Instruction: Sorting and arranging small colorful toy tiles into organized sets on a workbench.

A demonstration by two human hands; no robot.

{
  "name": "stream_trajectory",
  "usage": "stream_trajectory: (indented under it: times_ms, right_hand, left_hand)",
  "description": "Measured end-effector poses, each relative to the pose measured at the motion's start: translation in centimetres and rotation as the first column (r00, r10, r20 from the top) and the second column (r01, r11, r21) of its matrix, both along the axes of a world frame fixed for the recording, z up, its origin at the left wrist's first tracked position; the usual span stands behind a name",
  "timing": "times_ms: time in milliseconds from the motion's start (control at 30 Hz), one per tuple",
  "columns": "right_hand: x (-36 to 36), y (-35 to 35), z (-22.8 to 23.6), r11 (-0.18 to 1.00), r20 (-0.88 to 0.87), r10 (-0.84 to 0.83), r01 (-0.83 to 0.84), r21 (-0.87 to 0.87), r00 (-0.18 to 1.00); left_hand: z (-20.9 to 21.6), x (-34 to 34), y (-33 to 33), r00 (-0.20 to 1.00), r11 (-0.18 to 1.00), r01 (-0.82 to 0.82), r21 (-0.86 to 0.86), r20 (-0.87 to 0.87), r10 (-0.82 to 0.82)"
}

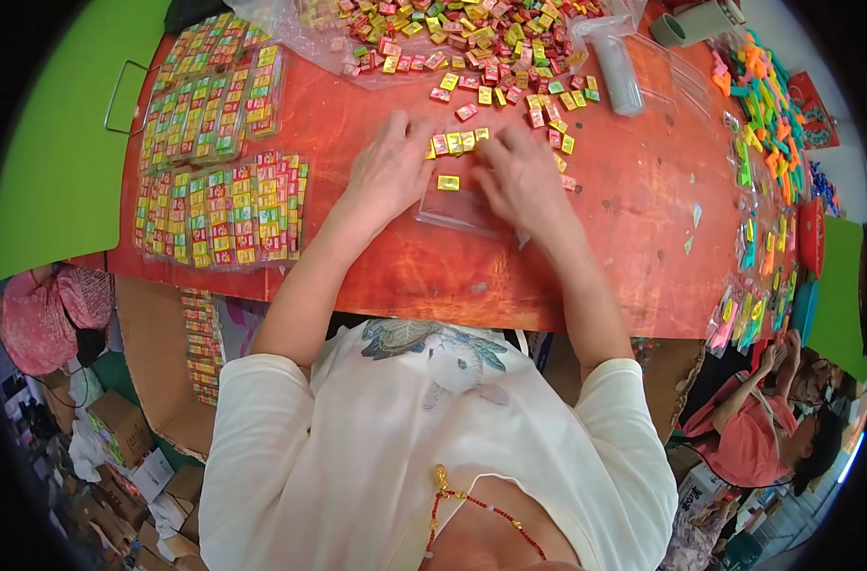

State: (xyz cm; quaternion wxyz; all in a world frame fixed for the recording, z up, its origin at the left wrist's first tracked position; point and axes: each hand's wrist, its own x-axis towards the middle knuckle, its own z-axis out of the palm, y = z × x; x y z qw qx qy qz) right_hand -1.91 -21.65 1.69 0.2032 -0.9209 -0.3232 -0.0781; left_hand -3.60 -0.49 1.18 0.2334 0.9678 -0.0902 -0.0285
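Observation:
Between my two hands a short row of small yellow and red boxes (459,143) spans the far end of a clear plastic tray (452,221). At the row's left end, my left hand (390,162) is closed with bent fingers against the boxes. My right hand (526,181) curls in at the other end, its fingers slightly blurred and pressed to the row. One loose yellow box (448,183) lies nearer to me, over the tray. Part of the tray is hidden under my right hand.
A big heap of loose small boxes (490,38) spreads on plastic film at the far side. Filled trays (219,214) are stacked at left. A clear plastic roll (618,76) lies far right. Colourful plastic toys (771,114) pile along the right edge, where another person (752,428) sits.

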Motion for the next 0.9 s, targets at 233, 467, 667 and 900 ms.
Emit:
stream_trajectory:
  times_ms: [233, 467, 667, 900]
  right_hand:
    - [-2.1, 0.4, 0.4, 0.996, -0.048, 0.083, -0.084, -0.023, 0.995]
    - [6.3, 2.6, -2.0, 0.978, 0.138, -0.022, 0.050, -0.201, 0.990]
    - [6.0, 0.0, -2.2, 0.963, 0.155, -0.128, 0.160, -0.219, 0.980]
    - [2.6, -0.2, -1.0, 0.956, -0.201, -0.292, 0.294, -0.018, 0.935]
  left_hand:
    - [-0.7, -0.6, 0.2, 0.998, 1.000, -0.008, -0.027, 0.061, 0.010]
    - [-0.4, -0.2, -0.5, 0.998, 1.000, -0.006, 0.007, 0.070, 0.006]
    - [-0.5, -0.2, -0.3, 0.997, 1.000, 0.002, -0.009, 0.071, -0.001]
    - [-0.6, 0.1, -0.2, 0.991, 1.000, 0.029, -0.006, 0.130, -0.028]
